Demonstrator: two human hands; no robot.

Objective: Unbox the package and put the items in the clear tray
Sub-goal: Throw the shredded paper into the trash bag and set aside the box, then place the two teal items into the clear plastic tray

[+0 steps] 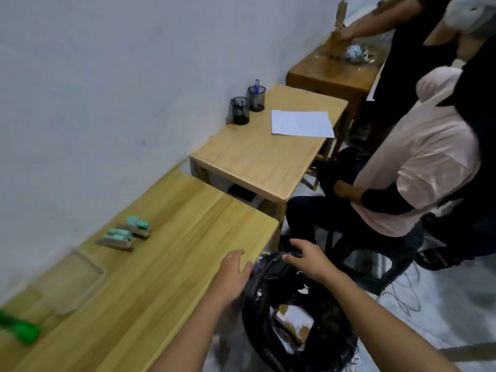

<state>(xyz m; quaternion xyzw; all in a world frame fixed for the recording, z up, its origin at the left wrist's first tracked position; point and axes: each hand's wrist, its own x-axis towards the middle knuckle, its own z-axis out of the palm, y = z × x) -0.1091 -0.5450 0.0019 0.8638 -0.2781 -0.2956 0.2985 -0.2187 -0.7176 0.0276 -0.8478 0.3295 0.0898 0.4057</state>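
Note:
The clear tray [72, 280] lies near the wall on the left of the light wooden table [171, 264], blurred, with nothing visible in it. Two teal items on cardboard backings [137, 227] [118, 238] lie on the table beyond the tray. Beside the table's right end stands a bin lined with a black bag [271, 296]; torn cardboard packaging [292, 320] lies inside it. My left hand [236, 269] reaches over the table's corner, fingers relaxed, its tips at the bag's rim. My right hand [308, 261] is over the far rim of the bag, fingers spread and empty.
A green object [21, 328] lies at the table's near left edge. A second table [257, 162] carries paper [300, 123] and two mesh pen cups [240, 110]. A seated person [418, 167] and a standing person [402, 57] are on the right; cables lie on the floor.

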